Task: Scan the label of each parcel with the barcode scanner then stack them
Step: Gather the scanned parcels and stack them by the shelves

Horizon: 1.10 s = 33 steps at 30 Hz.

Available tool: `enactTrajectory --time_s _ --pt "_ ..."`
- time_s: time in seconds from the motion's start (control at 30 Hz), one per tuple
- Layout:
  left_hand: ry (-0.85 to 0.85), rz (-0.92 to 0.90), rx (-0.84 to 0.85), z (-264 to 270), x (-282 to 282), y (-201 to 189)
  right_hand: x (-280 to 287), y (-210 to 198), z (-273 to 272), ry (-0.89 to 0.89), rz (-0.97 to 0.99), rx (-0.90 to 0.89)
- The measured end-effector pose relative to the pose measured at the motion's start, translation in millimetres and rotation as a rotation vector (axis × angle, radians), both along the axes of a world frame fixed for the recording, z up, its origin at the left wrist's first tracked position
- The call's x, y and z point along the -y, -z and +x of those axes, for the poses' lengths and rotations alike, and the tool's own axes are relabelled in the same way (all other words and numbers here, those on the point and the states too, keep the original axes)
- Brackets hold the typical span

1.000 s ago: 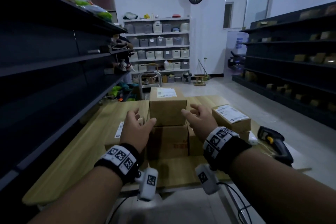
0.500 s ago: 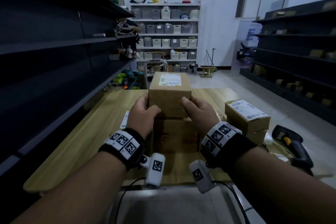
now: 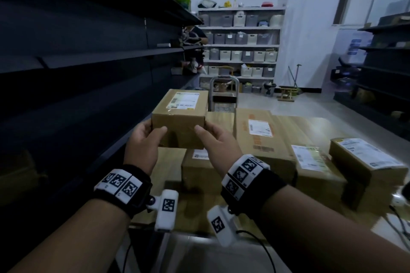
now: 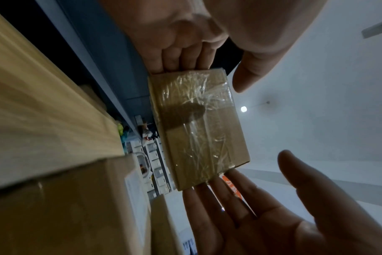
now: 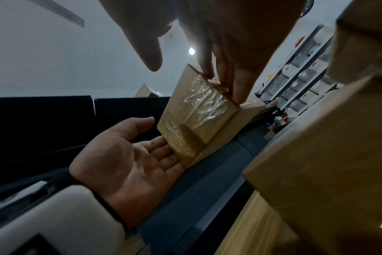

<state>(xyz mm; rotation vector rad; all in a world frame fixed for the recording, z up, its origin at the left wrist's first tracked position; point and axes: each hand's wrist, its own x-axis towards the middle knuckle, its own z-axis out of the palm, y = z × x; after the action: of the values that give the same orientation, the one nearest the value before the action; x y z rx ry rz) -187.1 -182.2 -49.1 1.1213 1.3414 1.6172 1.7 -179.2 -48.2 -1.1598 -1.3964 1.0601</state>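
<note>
I hold a small brown cardboard parcel (image 3: 179,122) in the air between both hands, above the left part of the wooden table (image 3: 169,159). Its white label (image 3: 184,101) faces up. My left hand (image 3: 144,142) grips its left end and my right hand (image 3: 216,142) its right end, with both thumbs over the near face. The left wrist view shows the parcel's taped face (image 4: 199,129) between my left hand (image 4: 181,57) and right hand (image 4: 240,215). The right wrist view shows the same parcel (image 5: 199,120). The scanner is out of sight.
Other labelled parcels lie on the table: a large flat box (image 3: 255,133), a low one (image 3: 199,162) under my right hand, and two more (image 3: 310,162) (image 3: 366,159) to the right. Dark shelving (image 3: 88,62) runs close along the left. A trolley handle (image 3: 224,88) stands beyond the table.
My hands closed on the top parcel, lifted it off the stack and carried it up and to the left. My view swung left, and the scanner left the frame.
</note>
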Motion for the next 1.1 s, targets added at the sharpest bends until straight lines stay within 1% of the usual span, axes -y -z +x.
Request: enactTrajectory --time_s 0.13,0.3,0.37,0.5,0.63,0.8,0.97,1.03,1.1 --pt "-0.103 -0.058 0.005 -36 0 9 -4 9 -37 -0.066 -0.038 0.039" --pt "-0.208 -0.188 0.054 -70 -10 32 -17 28 -67 -0.069 -0.025 0.091" --pt "-0.243 -0.224 0.059 -78 -16 44 -21 37 -74 -0.08 -0.053 0.068" --pt "-0.285 -0.266 0.024 -86 -20 53 -26 58 -84 -0.103 -0.108 0.009" --pt "-0.325 -0.281 0.0 -92 -27 71 -26 66 -84 -0.13 -0.157 -0.048" --pt "-0.305 -0.275 -0.109 -89 -32 91 -30 66 -76 -0.145 -0.183 -0.07" --pt "-0.284 -0.298 -0.222 -91 -39 102 -29 54 -60 -0.047 -0.093 -0.057" --pt "-0.302 -0.27 -0.305 -88 -37 98 -30 52 -49 -0.013 -0.019 0.002" --pt "-0.283 -0.174 -0.476 -80 -35 92 -31 54 -37 0.057 0.104 0.145"
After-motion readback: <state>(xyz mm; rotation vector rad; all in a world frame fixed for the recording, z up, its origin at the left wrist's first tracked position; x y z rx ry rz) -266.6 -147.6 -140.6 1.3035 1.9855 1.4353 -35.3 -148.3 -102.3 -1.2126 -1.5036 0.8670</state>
